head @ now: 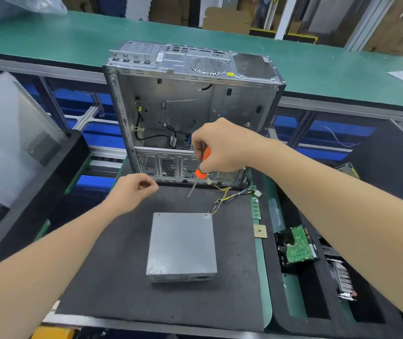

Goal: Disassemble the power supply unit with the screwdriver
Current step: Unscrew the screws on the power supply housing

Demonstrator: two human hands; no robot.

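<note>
Both arms reach forward; right hand (222,148) grips the screwdriver (201,172), left hand (134,192) hovers curled.

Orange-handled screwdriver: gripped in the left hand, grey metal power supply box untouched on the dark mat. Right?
No: head view shows the right hand gripping the orange-handled screwdriver. Rest holds: grey metal power supply box untouched on dark mat.

Power supply unit (182,243) on black mat (112,277)

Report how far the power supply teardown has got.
Done: the power supply unit lies outside the computer case on the mat. In hand: the right hand grips the screwdriver, its tip off the unit; the left hand is curled, contents unclear. Left: the unit's cover is still closed, a corner screw still in.
</note>
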